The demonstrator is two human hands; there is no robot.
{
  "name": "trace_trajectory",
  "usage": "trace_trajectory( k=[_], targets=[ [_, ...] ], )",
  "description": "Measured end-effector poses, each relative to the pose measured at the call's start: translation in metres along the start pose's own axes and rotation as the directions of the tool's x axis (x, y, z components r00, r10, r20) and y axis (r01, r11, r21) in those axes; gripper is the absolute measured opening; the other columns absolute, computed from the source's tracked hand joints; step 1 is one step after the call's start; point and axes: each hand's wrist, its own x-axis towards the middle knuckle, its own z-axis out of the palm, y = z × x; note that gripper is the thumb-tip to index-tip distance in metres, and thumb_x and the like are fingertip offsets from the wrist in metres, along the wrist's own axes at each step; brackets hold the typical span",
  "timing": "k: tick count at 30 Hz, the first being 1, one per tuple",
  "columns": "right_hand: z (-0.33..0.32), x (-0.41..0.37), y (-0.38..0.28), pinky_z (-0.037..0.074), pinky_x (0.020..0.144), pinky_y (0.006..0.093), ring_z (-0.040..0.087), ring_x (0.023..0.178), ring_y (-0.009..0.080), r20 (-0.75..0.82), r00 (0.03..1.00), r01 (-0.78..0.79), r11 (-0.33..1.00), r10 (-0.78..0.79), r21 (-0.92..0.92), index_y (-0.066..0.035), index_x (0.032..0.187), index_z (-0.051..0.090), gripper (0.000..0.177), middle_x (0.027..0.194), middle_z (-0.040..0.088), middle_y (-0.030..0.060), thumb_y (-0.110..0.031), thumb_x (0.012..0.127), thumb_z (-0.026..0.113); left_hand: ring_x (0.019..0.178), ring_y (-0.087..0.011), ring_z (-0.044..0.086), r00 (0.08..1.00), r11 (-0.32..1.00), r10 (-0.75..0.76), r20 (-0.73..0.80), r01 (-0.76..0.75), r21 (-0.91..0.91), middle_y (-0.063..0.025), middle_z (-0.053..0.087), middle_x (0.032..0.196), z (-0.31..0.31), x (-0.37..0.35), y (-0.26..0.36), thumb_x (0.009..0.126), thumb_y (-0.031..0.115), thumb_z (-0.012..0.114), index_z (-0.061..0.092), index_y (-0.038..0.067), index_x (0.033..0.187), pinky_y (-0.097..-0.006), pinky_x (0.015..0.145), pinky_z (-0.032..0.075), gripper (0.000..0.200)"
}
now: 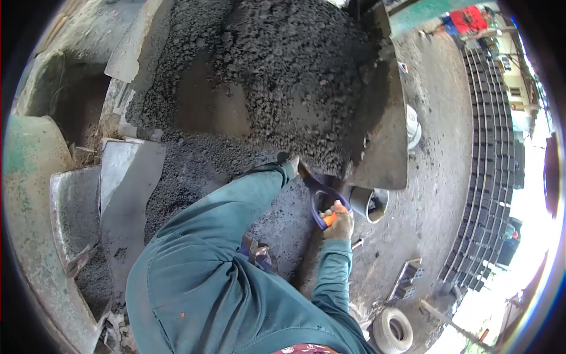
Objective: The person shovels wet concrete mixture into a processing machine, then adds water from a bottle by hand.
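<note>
The right hand (339, 226) squeezes the orange handle (329, 219) of the shovel (319, 187); the left hand (293, 163) seems wrapped round its stick by the dark, lumpy pile (277, 65). The bucket (358, 200) is close, so a wide shovel swing could knock it over.

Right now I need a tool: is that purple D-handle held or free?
Held: the right hand is closed around the orange grip of the purple D-handle.

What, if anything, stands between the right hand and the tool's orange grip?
Nothing visible: the right hand is closed around the orange grip. The bucket stands off to one side, not between them.
</note>
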Motion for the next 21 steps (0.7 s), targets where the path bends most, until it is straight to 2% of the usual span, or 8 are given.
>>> trace_trajectory(
  k=[5, 8, 11, 12, 13, 15, 16, 21],
  targets=[
    [-0.042, -0.114, -0.029, 0.054, 0.060, 0.0387, 0.061, 0.064, 0.0214, 0.349, 0.835, 0.543, 0.543, -0.424, -0.640, -0.005, 0.106, 0.063, 0.026, 0.079, 0.063, 0.0061, -0.025, 0.091, 0.071, 0.057, -0.0309, 0.053, 0.956, 0.967, -0.253, 0.150, 0.246, 0.067, -0.0078, 0.048, 0.070, -0.027, -0.078, -0.038, 0.093, 0.036, 0.056, 0.047, 0.014, 0.104, -0.0580, 0.065, 0.048, 0.026],
    [-0.083, -0.178, -0.014, 0.052, 0.076, 0.0435, 0.062, 0.076, 0.0263, 0.796, 0.430, 0.893, 0.072, -0.426, -0.445, -0.008, 0.099, 0.069, 0.022, 0.081, 0.065, 0.0063, -0.029, 0.092, 0.067, 0.062, -0.0300, 0.052, 0.919, 0.895, -0.394, 0.004, 0.382, 0.229, -0.0083, 0.048, 0.077, -0.091, -0.087, -0.013, 0.092, 0.033, 0.060, 0.044, 0.013, 0.106, -0.0559, 0.069, 0.050, 0.029],
    [-0.145, -0.222, 0.062, 0.049, 0.091, 0.0428, 0.064, 0.089, 0.0290, 0.802, 0.366, 0.910, 0.001, -0.472, -0.415, -0.013, 0.088, 0.071, 0.014, 0.099, 0.065, 0.0099, -0.023, 0.094, 0.062, 0.060, -0.0264, 0.055, 0.939, 0.864, -0.076, -0.335, 0.229, 0.448, -0.0066, 0.050, 0.068, -0.148, -0.105, -0.057, 0.088, 0.023, 0.065, 0.051, 0.007, 0.086, -0.0512, 0.068, 0.053, 0.021],
    [-0.170, -0.239, 0.091, 0.051, 0.089, 0.0433, 0.064, 0.095, 0.0273, 0.726, 0.375, 0.859, -0.079, -0.577, -0.507, -0.009, 0.104, 0.069, 0.014, 0.105, 0.064, 0.0117, -0.013, 0.093, 0.061, 0.058, -0.0243, 0.054, 0.992, 0.845, -0.058, -0.114, 0.110, 0.523, -0.0044, 0.050, 0.067, -0.180, -0.126, -0.079, 0.088, 0.019, 0.067, 0.051, 0.011, 0.090, -0.0495, 0.067, 0.053, 0.017],
    [-0.194, -0.263, 0.114, 0.052, 0.087, 0.0428, 0.064, 0.095, 0.0272, 0.441, 0.647, 0.702, 0.260, -0.622, -0.663, -0.006, 0.112, 0.064, 0.021, 0.104, 0.064, 0.0124, -0.008, 0.091, 0.061, 0.057, -0.0239, 0.053, 0.986, 0.838, -0.127, -0.106, 0.164, 0.521, -0.0038, 0.050, 0.067, -0.214, -0.113, -0.104, 0.088, 0.018, 0.067, 0.050, 0.013, 0.090, -0.0496, 0.067, 0.052, 0.018],
    [-0.254, -0.305, 0.161, 0.055, 0.082, 0.0406, 0.065, 0.094, 0.0263, -0.099, 0.935, 0.297, 0.907, -0.339, -0.300, -0.001, 0.123, 0.056, 0.037, 0.106, 0.064, 0.0142, 0.000, 0.086, 0.061, 0.054, -0.0230, 0.052, 0.962, 0.824, -0.246, -0.118, 0.272, 0.498, -0.0032, 0.050, 0.066, -0.279, -0.110, -0.163, 0.089, 0.017, 0.067, 0.049, 0.014, 0.088, -0.0487, 0.066, 0.052, 0.018],
    [-0.292, -0.314, 0.186, 0.056, 0.078, 0.0390, 0.065, 0.093, 0.0255, -0.201, 0.977, 0.114, 0.975, -0.075, 0.190, 0.000, 0.126, 0.052, 0.045, 0.109, 0.064, 0.0153, 0.003, 0.083, 0.061, 0.053, -0.0226, 0.051, 0.947, 0.814, -0.294, -0.128, 0.319, 0.486, -0.0032, 0.050, 0.065, -0.300, -0.122, -0.195, 0.089, 0.017, 0.067, 0.048, 0.014, 0.086, -0.0478, 0.066, 0.052, 0.019],
    [-0.444, -0.420, 0.269, 0.053, 0.057, 0.0327, 0.062, 0.065, 0.0207, -0.668, 0.734, 0.029, 0.978, 0.120, 0.207, 0.003, 0.101, 0.060, 0.025, 0.080, 0.063, 0.0106, 0.006, 0.077, 0.063, 0.070, -0.0389, 0.063, 0.823, 0.572, -0.396, -0.408, 0.569, 0.592, -0.0197, 0.060, 0.078, -0.446, -0.204, -0.345, 0.093, 0.017, 0.064, 0.053, 0.017, 0.098, -0.0630, 0.072, 0.052, 0.012]
  ],
)
